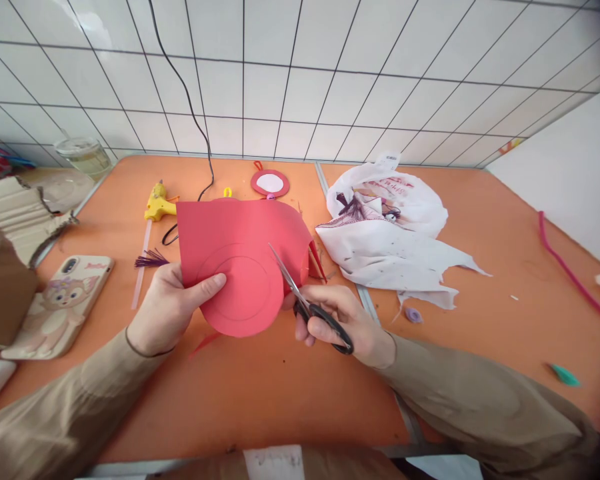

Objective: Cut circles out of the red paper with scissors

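A sheet of red paper (240, 233) is held above the orange table, its lower edge cut to a round outline with a drawn circle inside. My left hand (173, 303) grips the paper at its left side, thumb on top. In my right hand (343, 320) are scissors with black handles (330, 327), fingers wrapped round them. The scissors' blades point up and left at the right side of the round part, one blade lying over the paper. Some right fingertips are hidden behind the paper and handles.
Behind the paper lie a yellow glue gun (159, 203) with a black cord and a red round ornament (270, 183). A white plastic bag (395, 233) spreads at the right. A phone (63, 303) and cardboard (15, 213) are at the left.
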`<action>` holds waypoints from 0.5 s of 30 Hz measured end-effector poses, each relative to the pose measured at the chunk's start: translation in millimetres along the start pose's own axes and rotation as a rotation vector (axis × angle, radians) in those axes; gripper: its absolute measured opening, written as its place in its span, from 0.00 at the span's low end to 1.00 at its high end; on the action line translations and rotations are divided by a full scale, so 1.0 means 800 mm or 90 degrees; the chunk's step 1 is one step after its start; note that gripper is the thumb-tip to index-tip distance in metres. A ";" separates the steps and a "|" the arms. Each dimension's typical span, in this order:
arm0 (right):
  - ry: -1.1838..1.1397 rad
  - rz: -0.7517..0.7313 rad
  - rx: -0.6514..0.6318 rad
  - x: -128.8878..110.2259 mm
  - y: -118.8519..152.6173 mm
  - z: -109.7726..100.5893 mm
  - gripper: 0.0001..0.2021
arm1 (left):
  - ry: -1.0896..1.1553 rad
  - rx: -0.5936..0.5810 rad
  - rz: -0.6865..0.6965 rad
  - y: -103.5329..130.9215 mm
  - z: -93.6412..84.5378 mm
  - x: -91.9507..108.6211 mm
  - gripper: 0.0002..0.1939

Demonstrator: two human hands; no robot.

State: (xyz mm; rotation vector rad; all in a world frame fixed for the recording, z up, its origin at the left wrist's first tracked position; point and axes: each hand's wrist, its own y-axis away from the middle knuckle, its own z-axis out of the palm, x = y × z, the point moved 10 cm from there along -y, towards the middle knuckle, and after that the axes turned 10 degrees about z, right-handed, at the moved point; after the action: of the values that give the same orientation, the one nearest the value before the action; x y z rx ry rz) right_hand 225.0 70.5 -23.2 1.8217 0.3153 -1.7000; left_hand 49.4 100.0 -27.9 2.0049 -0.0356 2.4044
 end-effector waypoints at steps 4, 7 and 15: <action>0.028 -0.008 0.012 -0.001 0.000 -0.001 0.24 | 0.000 -0.003 0.013 0.000 0.000 0.003 0.08; 0.024 -0.001 0.012 0.003 -0.001 -0.001 0.26 | 0.001 -0.005 0.015 0.000 0.000 0.004 0.08; 0.033 -0.025 0.023 0.007 -0.002 -0.005 0.22 | -0.014 0.012 0.022 0.000 -0.003 0.005 0.09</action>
State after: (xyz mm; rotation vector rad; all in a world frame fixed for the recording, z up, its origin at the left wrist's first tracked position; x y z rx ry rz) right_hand 228.2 72.5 -29.3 1.8999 0.3452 -1.6981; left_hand 46.1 100.1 -24.2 2.0554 -0.0481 2.4129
